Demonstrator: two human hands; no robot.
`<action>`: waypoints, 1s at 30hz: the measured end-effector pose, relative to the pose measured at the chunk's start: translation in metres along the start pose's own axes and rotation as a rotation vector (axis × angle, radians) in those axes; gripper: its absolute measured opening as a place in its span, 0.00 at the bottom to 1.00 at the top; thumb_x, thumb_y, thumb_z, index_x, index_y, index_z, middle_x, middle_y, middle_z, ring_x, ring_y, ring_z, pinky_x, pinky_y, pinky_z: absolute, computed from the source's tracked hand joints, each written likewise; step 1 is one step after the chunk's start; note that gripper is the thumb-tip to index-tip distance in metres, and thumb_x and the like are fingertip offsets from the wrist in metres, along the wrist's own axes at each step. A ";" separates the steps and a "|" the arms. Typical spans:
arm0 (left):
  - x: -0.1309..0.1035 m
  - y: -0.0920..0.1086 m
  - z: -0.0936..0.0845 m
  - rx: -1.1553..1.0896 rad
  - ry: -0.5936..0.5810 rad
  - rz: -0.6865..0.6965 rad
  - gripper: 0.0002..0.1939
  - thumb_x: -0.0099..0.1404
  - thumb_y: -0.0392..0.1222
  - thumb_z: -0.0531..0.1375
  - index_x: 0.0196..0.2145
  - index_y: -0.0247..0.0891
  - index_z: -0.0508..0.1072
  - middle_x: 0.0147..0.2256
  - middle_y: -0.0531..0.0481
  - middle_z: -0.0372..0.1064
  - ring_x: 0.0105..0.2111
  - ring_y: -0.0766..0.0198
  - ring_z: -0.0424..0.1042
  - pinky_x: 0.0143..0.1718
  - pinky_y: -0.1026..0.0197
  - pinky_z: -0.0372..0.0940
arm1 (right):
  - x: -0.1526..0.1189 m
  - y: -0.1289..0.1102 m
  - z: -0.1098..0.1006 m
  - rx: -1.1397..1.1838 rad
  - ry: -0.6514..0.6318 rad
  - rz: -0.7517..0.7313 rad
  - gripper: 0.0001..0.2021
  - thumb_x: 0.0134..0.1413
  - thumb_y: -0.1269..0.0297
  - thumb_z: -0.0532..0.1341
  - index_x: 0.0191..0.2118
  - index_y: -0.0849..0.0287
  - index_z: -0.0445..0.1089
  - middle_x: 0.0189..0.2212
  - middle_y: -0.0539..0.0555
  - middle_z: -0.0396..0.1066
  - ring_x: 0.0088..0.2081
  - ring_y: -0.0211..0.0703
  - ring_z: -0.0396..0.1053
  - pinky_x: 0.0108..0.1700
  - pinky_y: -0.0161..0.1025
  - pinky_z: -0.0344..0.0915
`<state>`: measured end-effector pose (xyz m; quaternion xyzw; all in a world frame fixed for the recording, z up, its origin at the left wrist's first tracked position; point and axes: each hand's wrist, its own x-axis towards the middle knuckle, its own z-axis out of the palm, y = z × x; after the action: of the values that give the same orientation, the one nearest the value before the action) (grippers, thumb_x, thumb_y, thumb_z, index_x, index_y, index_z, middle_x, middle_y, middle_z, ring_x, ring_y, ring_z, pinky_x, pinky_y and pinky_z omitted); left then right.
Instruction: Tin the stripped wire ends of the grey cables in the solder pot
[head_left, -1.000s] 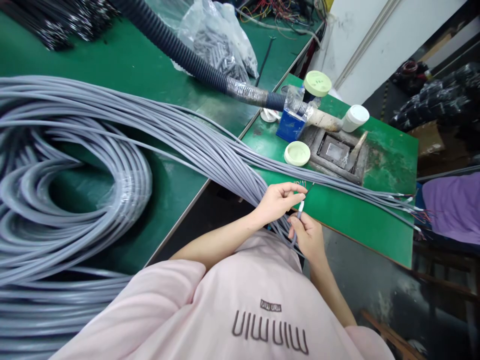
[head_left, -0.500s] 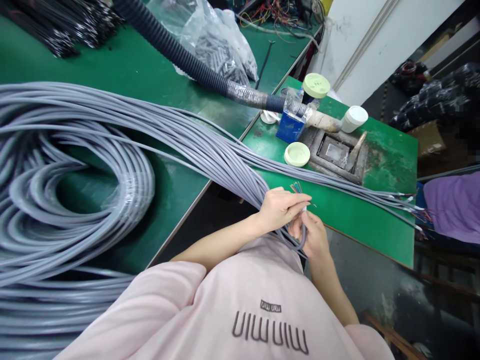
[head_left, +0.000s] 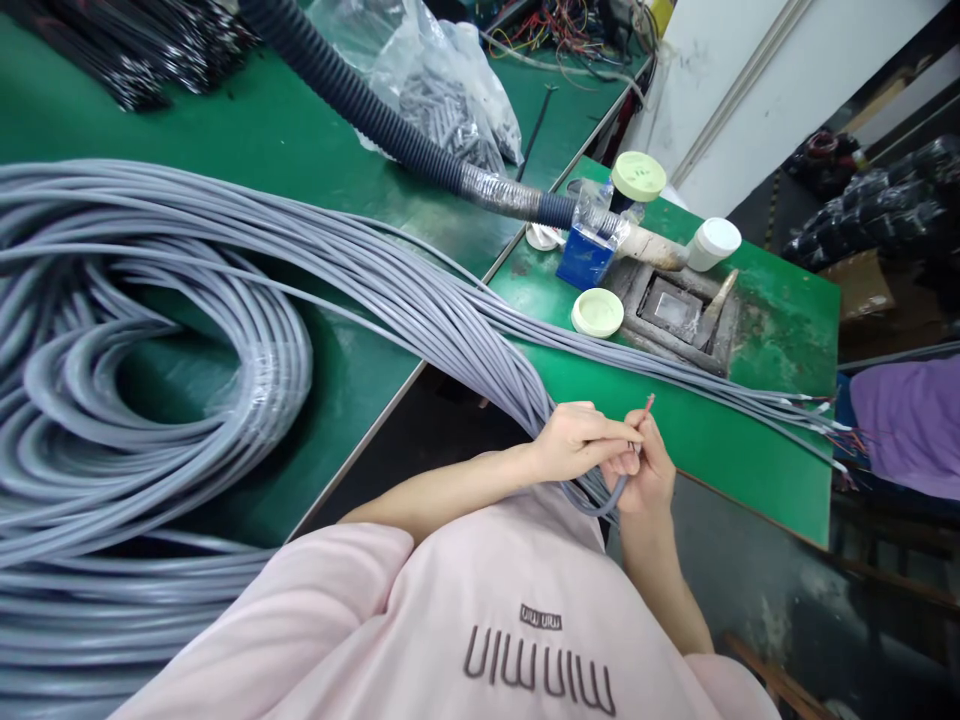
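My left hand (head_left: 577,441) is closed in a pinch at the stripped end of a grey cable, its fingertips meeting those of my right hand (head_left: 649,468). My right hand is wrapped round that same grey cable (head_left: 606,508), which bends in a loop below it. Thin reddish wires (head_left: 649,403) stick up between my right thumb and fingers. Most of the stripped end is hidden by the fingers. Behind my left hand runs a thick bundle of grey cables (head_left: 450,325), coming from the left and hanging over the bench edge towards my lap.
A big coil of grey cable (head_left: 274,395) lies on the left bench. On the right bench are a solder pot (head_left: 671,305), a pale lid (head_left: 598,312), a white jar (head_left: 714,243) and a blue box (head_left: 584,258). A black hose (head_left: 375,105) crosses above. Someone in purple (head_left: 907,425) is at right.
Both hands have moved slightly right and down with the cable. The fan of coloured wires that stood above my fingers is now gathered, with reddish wires showing at my right fingertips.
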<state>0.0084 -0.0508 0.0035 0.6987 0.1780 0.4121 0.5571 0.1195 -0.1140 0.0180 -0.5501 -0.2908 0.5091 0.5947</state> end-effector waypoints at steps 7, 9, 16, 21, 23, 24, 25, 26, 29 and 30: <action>0.011 0.007 0.014 -0.672 0.134 -0.476 0.18 0.58 0.52 0.65 0.33 0.31 0.76 0.20 0.53 0.68 0.16 0.75 0.60 0.16 0.69 0.50 | 0.001 -0.003 0.003 0.030 0.133 -0.209 0.10 0.55 0.53 0.61 0.34 0.53 0.63 0.15 0.43 0.58 0.17 0.36 0.57 0.21 0.34 0.56; 0.013 0.005 0.014 -0.715 0.157 -0.491 0.17 0.57 0.51 0.66 0.33 0.31 0.75 0.20 0.54 0.66 0.16 0.77 0.57 0.16 0.70 0.48 | 0.000 -0.006 0.001 -0.127 0.193 -0.302 0.08 0.55 0.58 0.62 0.35 0.55 0.65 0.20 0.46 0.65 0.21 0.37 0.64 0.26 0.36 0.62; 0.013 0.004 0.008 -0.550 0.268 -0.475 0.20 0.54 0.54 0.67 0.31 0.31 0.77 0.22 0.51 0.70 0.17 0.74 0.59 0.18 0.68 0.53 | 0.000 -0.013 -0.003 -0.472 0.222 -0.373 0.06 0.59 0.61 0.60 0.36 0.58 0.68 0.23 0.49 0.69 0.25 0.38 0.68 0.31 0.36 0.66; 0.010 0.002 0.000 -0.419 0.280 -0.436 0.21 0.56 0.55 0.65 0.34 0.32 0.78 0.21 0.51 0.69 0.20 0.71 0.64 0.22 0.67 0.59 | 0.005 -0.019 -0.001 -0.524 0.120 -0.308 0.08 0.61 0.60 0.59 0.33 0.57 0.67 0.19 0.46 0.65 0.21 0.35 0.63 0.25 0.34 0.61; 0.010 -0.001 -0.004 -0.398 0.261 -0.413 0.20 0.58 0.55 0.64 0.34 0.32 0.78 0.22 0.51 0.70 0.19 0.73 0.62 0.21 0.68 0.58 | 0.009 -0.022 0.001 -0.521 0.094 -0.313 0.08 0.61 0.59 0.59 0.32 0.57 0.66 0.19 0.46 0.64 0.20 0.34 0.62 0.24 0.33 0.60; 0.010 -0.002 -0.005 -0.392 0.254 -0.402 0.20 0.59 0.55 0.63 0.34 0.32 0.77 0.24 0.51 0.71 0.19 0.74 0.61 0.21 0.68 0.58 | 0.011 -0.023 0.002 -0.527 0.087 -0.323 0.09 0.60 0.59 0.59 0.32 0.57 0.66 0.18 0.45 0.64 0.19 0.34 0.61 0.24 0.33 0.60; 0.011 -0.004 -0.007 -0.385 0.250 -0.391 0.20 0.60 0.55 0.63 0.34 0.32 0.77 0.25 0.50 0.71 0.18 0.74 0.60 0.20 0.69 0.58 | 0.013 -0.023 0.004 -0.539 0.088 -0.335 0.09 0.60 0.59 0.59 0.32 0.57 0.66 0.18 0.45 0.64 0.19 0.34 0.61 0.24 0.33 0.59; 0.011 -0.005 -0.008 -0.378 0.251 -0.382 0.20 0.60 0.55 0.62 0.34 0.32 0.76 0.26 0.50 0.71 0.19 0.75 0.60 0.21 0.69 0.58 | 0.015 -0.024 0.005 -0.552 0.092 -0.349 0.09 0.60 0.58 0.59 0.32 0.57 0.66 0.18 0.45 0.63 0.19 0.34 0.61 0.23 0.33 0.59; 0.012 -0.008 -0.010 -0.367 0.268 -0.361 0.20 0.61 0.56 0.61 0.33 0.32 0.75 0.26 0.51 0.70 0.20 0.75 0.62 0.23 0.69 0.59 | 0.023 -0.027 0.008 -0.586 0.103 -0.386 0.09 0.60 0.58 0.59 0.32 0.57 0.66 0.19 0.45 0.63 0.20 0.34 0.60 0.24 0.33 0.59; 0.013 -0.007 -0.010 -0.370 0.270 -0.356 0.20 0.62 0.56 0.61 0.33 0.32 0.74 0.25 0.52 0.68 0.20 0.74 0.62 0.23 0.69 0.59 | 0.027 -0.030 0.009 -0.596 0.101 -0.396 0.09 0.60 0.58 0.59 0.32 0.57 0.66 0.19 0.45 0.63 0.20 0.34 0.60 0.24 0.33 0.59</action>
<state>0.0097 -0.0330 0.0020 0.4819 0.2923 0.4223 0.7099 0.1279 -0.0823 0.0425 -0.6569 -0.4976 0.2492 0.5088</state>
